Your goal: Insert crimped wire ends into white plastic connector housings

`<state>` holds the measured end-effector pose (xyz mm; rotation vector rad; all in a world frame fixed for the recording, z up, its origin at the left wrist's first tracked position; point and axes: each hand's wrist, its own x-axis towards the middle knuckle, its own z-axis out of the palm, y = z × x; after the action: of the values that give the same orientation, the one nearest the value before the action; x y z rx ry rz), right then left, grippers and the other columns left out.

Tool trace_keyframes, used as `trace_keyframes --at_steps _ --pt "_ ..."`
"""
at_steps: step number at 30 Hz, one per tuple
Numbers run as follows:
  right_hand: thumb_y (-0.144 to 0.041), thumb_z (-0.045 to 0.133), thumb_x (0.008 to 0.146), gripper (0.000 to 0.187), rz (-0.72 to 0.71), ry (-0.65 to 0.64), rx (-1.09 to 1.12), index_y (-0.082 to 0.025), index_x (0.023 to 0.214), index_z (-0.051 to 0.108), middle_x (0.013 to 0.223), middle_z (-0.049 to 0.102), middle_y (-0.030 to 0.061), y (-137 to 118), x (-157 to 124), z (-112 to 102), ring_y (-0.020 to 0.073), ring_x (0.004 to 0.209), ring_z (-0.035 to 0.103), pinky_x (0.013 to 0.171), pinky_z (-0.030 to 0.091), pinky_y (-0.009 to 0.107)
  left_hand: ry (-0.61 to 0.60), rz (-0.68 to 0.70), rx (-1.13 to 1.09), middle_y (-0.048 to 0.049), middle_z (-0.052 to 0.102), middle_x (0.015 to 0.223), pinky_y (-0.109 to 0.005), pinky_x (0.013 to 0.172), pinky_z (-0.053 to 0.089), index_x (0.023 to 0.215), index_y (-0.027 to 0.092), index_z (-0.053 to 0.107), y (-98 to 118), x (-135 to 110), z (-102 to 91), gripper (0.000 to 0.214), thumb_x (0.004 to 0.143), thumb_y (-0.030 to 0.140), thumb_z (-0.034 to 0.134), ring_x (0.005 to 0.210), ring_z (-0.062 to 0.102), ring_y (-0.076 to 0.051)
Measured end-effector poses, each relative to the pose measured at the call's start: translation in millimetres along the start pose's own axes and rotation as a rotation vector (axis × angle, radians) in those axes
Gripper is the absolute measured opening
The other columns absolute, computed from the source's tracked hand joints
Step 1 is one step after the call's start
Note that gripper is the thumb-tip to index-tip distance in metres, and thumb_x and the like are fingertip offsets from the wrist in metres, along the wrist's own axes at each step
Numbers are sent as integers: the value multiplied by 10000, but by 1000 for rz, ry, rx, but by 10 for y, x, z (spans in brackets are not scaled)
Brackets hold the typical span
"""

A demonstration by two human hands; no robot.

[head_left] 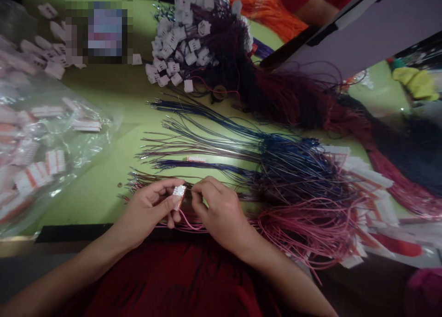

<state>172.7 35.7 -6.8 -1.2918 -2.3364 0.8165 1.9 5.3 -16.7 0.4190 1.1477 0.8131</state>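
Between the thumb and fingers of my left hand [148, 206] is a small white-and-orange connector housing [178, 196]. A pink wire [189, 224] runs from its lower end toward the right. Just to the right, my right hand [219, 206] has its thumb and fingertips pinched close to the housing. What they pinch, if anything, is too small to make out. Under and beyond both hands lie bundles of loose wires with bare metal ends: brown wires [193, 150], blue wires [221, 121] and pink wires [307, 225].
A clear plastic bag [65, 110] of white-and-orange housings lies at the left. Toward the back sits a heap of wired white connectors [179, 41], their dark red cables [293, 94] trailing right. A grey panel [341, 36] rises at back right, with another person's arm [316, 8] behind it.
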Motion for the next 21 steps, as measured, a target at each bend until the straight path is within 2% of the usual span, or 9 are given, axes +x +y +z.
trace_keyframes --at_steps 5,11,14,17,21 --pt "-151 445 917 190 -16 19 52 -164 757 547 732 567 29 8 -34 37 122 693 512 661 425 248 -7 -10 -13 38 616 596 -183 405 450 1034 133 613 6 18 24 388 689 257 737 440 557 -84" --pt "-141 444 916 181 -25 37 80 -164 784 565 736 580 34 19 -53 52 124 689 526 659 436 252 -67 21 -33 21 634 577 -180 420 442 1084 146 606 -93 -1 -22 353 757 248 695 475 570 -96" --pt "-141 495 894 104 -34 87 147 -173 843 580 775 606 30 28 -62 35 121 729 560 685 453 239 -79 42 -52 19 642 596 -181 429 445 1096 163 606 -122 -24 -46 337 775 238 681 485 569 -94" --pt "-134 527 867 67 5 134 199 -181 859 574 776 625 19 25 -71 37 112 712 579 665 457 219 -81 52 -45 19 644 599 -179 432 446 1101 167 606 -126 -29 -49 334 780 232 676 486 569 -92" --pt "-124 523 849 79 58 131 197 -182 823 570 725 634 3 -5 -78 78 97 630 569 611 442 204 -89 51 -5 16 640 586 -181 432 447 1100 160 607 -132 -8 -31 334 785 248 672 485 565 -95"
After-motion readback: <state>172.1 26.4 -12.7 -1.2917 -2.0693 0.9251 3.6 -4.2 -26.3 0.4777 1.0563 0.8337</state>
